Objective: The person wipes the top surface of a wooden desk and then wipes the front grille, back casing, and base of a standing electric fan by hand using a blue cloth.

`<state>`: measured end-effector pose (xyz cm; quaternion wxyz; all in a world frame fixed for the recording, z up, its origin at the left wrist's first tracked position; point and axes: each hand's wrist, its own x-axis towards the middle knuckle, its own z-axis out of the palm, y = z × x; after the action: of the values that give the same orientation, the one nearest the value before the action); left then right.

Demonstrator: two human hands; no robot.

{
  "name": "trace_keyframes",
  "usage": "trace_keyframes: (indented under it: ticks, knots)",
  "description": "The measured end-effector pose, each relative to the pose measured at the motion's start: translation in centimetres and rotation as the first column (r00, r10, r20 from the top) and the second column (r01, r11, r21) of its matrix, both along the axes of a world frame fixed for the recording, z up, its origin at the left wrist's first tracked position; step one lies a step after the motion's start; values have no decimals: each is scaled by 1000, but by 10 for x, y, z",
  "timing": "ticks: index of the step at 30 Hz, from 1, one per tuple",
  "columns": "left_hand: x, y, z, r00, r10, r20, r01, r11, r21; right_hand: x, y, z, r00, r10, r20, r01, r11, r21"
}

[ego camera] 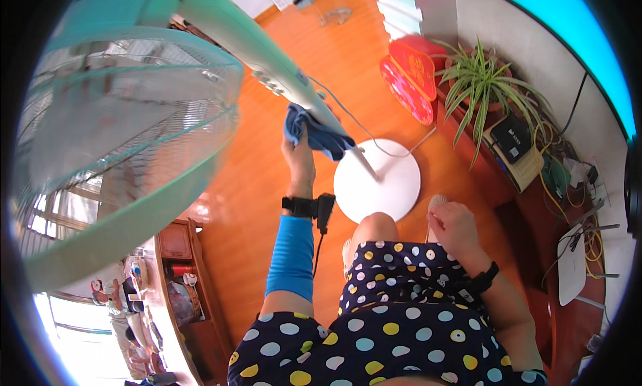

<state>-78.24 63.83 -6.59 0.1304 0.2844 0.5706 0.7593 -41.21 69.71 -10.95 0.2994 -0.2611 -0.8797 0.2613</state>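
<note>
My left hand (299, 157) presses a folded blue cloth (321, 135) around the pole of a standing electric fan, just below its control housing (261, 50). Part of the fingers is hidden behind pole and cloth. The fan's round white base (377, 195) stands on the floor before my feet. At the upper left looms the fan's wire grille (135, 120), with a pale green rim. My right hand (454, 226) hovers over or rests by my right knee, fingers curled and nothing visible in them; contact with the leg cannot be told.
On the right, a low reddish cabinet (496, 180) carries a potted spider plant (479, 77), a black box (511, 137), a white router (572, 265) and tangled cables. Red decorated boxes (411, 75) stand at its end. A grey cord (368, 132) crosses the wooden floor (241, 195) behind the pole.
</note>
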Motion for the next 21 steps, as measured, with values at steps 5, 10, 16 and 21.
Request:
trace_keyframes:
  ticks: [5,10,16,21]
  knots:
    - [36,-47,37,815,-328,477,195,932,306,-5,-15,-6,999,35,5,-36,993,115]
    - [106,-68,76,750,-451,485,326,889,323,-13,-35,9,1000,11,-20,-17,943,-331]
    - [166,-89,87,828,-456,326,486,874,-13,-57,-35,40,630,-53,-775,-689,421,-589]
    - [195,-90,104,489,-718,-496,356,683,-638,-69,-77,69,536,-220,-815,-843,-195,-502]
